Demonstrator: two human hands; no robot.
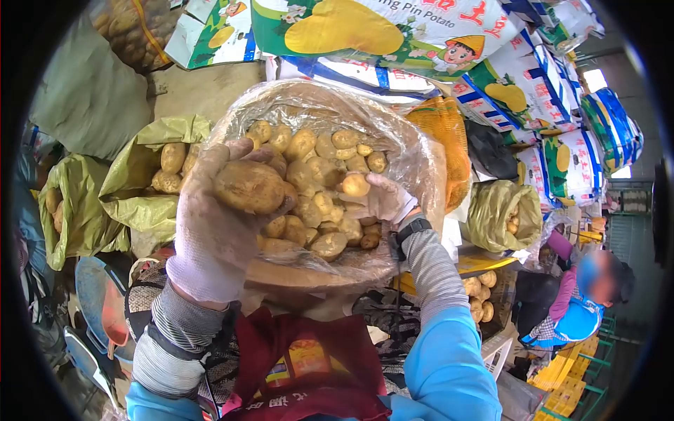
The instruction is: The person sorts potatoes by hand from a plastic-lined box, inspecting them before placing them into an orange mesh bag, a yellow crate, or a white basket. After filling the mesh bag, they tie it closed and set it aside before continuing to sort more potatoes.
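Observation:
Gloved in white, my left hand (210,231) is closed around a large brown potato (251,187), raised close to the camera. Part of another potato shows behind its fingers. My right hand (385,198), also in a white glove, pinches a small pale potato (355,185) over the pile. Below both hands, many loose potatoes (303,146) of mixed sizes lie in a cardboard box (309,281) lined with clear plastic film (414,151). A dark watch (415,226) sits on my right wrist.
Green woven sacks of potatoes (144,193) stand at left, another green sack (495,217) at right. Printed potato cartons (365,28) are stacked behind the box. An orange mesh bag (444,140) touches its right side. Another person (576,302) sits at far right.

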